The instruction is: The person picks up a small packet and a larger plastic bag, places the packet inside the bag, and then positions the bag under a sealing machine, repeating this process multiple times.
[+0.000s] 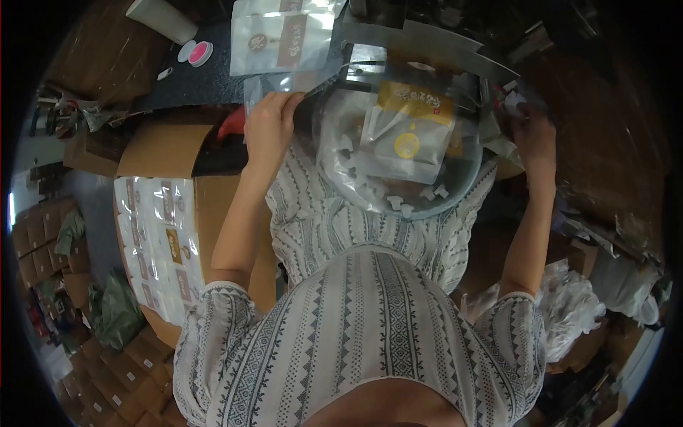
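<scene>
My left hand [271, 128] pinches the edge of a clear plastic pouch [281, 83] near the table's edge. Beside it, further back, lie white pouches with a brown label [281, 35]. A round clear basin [445, 206] rests over my lap; in it are a pouch with a yellow label [407, 135] and several small white pieces [346, 146]. My right hand [532, 132] is to the right of the basin, at a small whitish item [514, 102]. Its fingers are dark and blurred, so its hold is unclear.
An open cardboard box [160, 146] stands at the left, with packed labelled pouches [160, 249] on its side. A pink round container [200, 54] and a white cup [162, 20] are at the back left. White plastic bags [569, 306] lie at the right.
</scene>
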A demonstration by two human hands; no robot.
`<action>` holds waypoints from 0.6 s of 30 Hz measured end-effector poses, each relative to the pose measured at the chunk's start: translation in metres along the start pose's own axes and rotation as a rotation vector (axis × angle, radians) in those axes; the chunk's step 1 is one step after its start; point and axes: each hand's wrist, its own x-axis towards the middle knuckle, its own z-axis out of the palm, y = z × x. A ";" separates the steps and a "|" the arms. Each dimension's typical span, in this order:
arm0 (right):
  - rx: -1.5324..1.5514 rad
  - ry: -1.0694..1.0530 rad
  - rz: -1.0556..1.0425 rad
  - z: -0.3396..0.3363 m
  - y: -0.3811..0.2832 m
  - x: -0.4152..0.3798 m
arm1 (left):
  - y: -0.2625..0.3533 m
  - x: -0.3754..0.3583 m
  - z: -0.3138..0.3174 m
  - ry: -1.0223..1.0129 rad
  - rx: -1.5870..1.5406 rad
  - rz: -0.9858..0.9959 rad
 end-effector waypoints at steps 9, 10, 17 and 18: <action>0.320 0.095 -0.818 -0.017 -0.116 -0.038 | 0.092 -0.001 -0.024 -0.048 -0.231 0.203; 0.321 0.096 -0.819 -0.015 -0.118 -0.040 | 0.093 -0.002 -0.021 -0.048 -0.230 0.204; 0.596 -0.109 -0.361 0.003 -0.097 -0.026 | 0.100 0.016 0.028 -0.614 -0.717 -0.204; 0.598 0.007 -0.333 0.004 -0.091 -0.024 | 0.100 0.024 0.035 -0.715 -0.876 -0.456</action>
